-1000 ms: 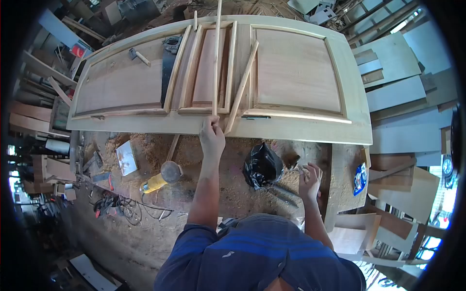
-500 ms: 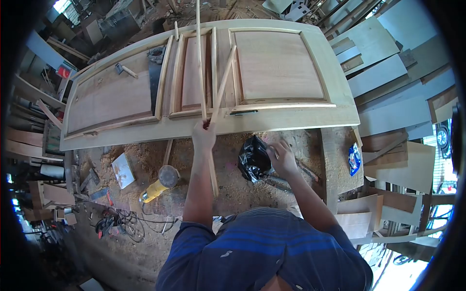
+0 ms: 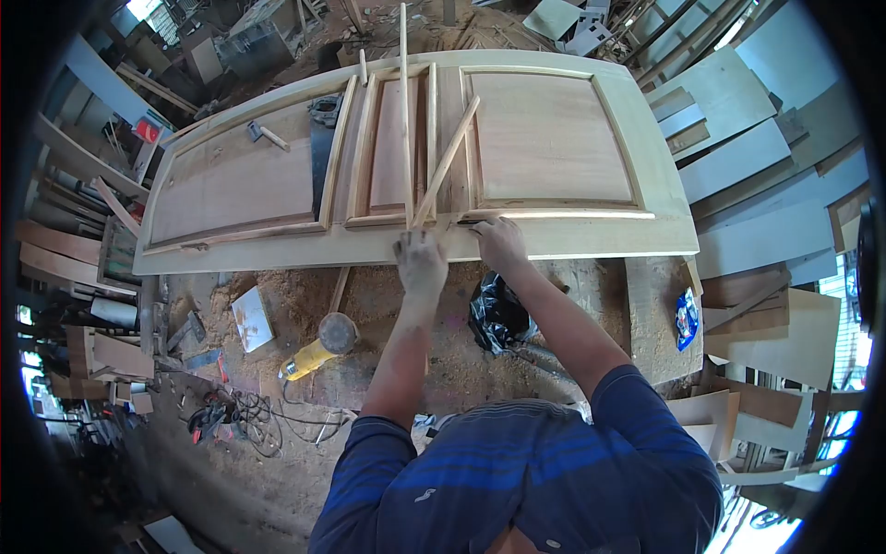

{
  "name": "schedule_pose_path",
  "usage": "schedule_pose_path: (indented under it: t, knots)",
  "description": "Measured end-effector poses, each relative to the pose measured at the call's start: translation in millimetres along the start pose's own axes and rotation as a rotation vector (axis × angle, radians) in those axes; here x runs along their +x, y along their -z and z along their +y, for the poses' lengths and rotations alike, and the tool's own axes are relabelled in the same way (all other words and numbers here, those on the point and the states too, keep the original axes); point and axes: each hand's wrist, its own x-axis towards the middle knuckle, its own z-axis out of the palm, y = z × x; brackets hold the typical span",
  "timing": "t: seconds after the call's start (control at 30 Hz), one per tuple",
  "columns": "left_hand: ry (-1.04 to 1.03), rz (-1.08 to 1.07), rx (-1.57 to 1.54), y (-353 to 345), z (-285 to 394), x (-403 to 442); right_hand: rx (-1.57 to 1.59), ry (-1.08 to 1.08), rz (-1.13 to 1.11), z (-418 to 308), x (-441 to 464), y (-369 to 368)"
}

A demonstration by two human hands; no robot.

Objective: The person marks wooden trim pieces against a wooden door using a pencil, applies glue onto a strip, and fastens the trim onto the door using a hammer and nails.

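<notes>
My left hand (image 3: 420,264) is closed at the front edge of the panelled wooden door (image 3: 563,238), around the lower part of the thin wooden strips. One long strip (image 3: 405,120) stretches away across the door, and a shorter strip (image 3: 450,159) slants to the right. At the door's front rail, my right hand (image 3: 501,244) has its fingers closed on a slim dark pen-like tool (image 3: 469,222), mostly hidden by them. Below the right forearm lies a black plastic bag (image 3: 498,314) on the sawdust-covered bench (image 3: 443,360).
A yellow power tool (image 3: 309,358) and a white board piece (image 3: 251,319) lie left on the bench. A hammer (image 3: 268,136) rests on the door's left panel. A blue packet (image 3: 686,319) is at the right. Stacked boards (image 3: 738,148) lean beyond the door's right end.
My right hand has moved from beside the black bag up to the dark tool on the door rail. My left hand has shifted slightly, still at the strips. The view has shifted a little.
</notes>
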Motion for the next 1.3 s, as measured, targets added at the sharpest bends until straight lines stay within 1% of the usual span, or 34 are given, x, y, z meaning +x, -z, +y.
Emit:
schedule_pose_path:
  t: [0.03,0.13,0.2,0.23,0.33,0.43,0.53,0.57,0.63,0.67,0.73,0.77,0.8,0.83,0.87,0.9,0.97,1.0,1.07,1.1,1.13,1.17,1.2,1.27,1.3]
  knots:
    - [0.004,-0.037,0.025,-7,6,2,0.056,-0.024,-0.015,0,5,1]
    - [0.024,-0.134,0.072,-31,15,18,-0.06,-0.042,-0.178,-4,19,14]
    - [0.007,-0.148,0.147,-42,13,32,-0.129,0.01,-0.183,-4,26,16]
    - [-0.001,-0.173,0.184,-40,14,35,-0.157,0.03,-0.2,-6,22,14]
    - [-0.075,-0.307,0.219,-24,17,48,-0.167,-0.076,-0.23,-7,21,3]
    - [-0.174,-0.204,0.26,-26,12,30,0.046,-0.122,-0.167,-5,12,16]
    - [0.081,-0.463,-0.426,-9,2,-1,0.529,-0.242,-0.156,-16,-5,52]
    - [0.246,-0.432,-0.69,-2,7,-15,0.68,-0.291,-0.159,-24,-14,63]
    - [0.577,-0.323,-1.211,10,19,-34,0.742,-0.306,-0.144,-39,-31,73]
    - [0.648,-0.323,-1.418,6,16,-43,0.773,-0.312,-0.135,-47,-38,76]
    - [0.79,-0.316,-1.835,-3,11,-57,0.73,-0.302,-0.174,-62,-46,79]
    - [0.876,-0.312,-1.956,-4,13,-61,0.708,-0.297,-0.193,-69,-48,79]
    - [0.962,-0.308,-2.077,1,22,-60,0.759,-0.294,-0.204,-73,-50,76]
    - [1.046,-0.304,-2.198,11,32,-53,0.769,-0.24,-0.21,-73,-49,76]
    - [1.143,-0.276,-2.177,22,41,-43,0.778,-0.187,-0.214,-72,-47,77]
    - [1.118,-0.265,-2.245,12,35,-46,0.786,-0.133,-0.217,-71,-44,77]
    - [1.064,-0.245,-2.379,-15,16,-57,0.612,-0.093,-0.05,-55,-28,75]
    - [1.086,-0.245,-2.294,-12,17,-55,0.525,-0.074,0.033,-44,-21,71]
    - [1.127,-0.247,-2.119,-5,19,-51,0.253,0.004,0.036,-21,-11,53]
    - [1.045,-0.316,-2.01,-3,21,-52,0.116,0.041,0.041,-8,-8,40]
    - [0.965,-0.377,-1.898,-1,23,-55,0.057,0.109,0.035,6,-13,24]
    - [0.887,-0.428,-1.785,0,24,-60,0.043,0.126,0.042,11,-17,23]
    - [0.836,-0.554,-1.666,4,24,-64,0.031,0.145,0.047,13,-22,22]
    - [0.538,-0.677,-1.387,3,31,-82,0.03,0.148,0.06,15,-36,21]
    - [0.4,-0.733,-1.24,2,37,-90,0.051,0.156,0.126,10,-39,26]
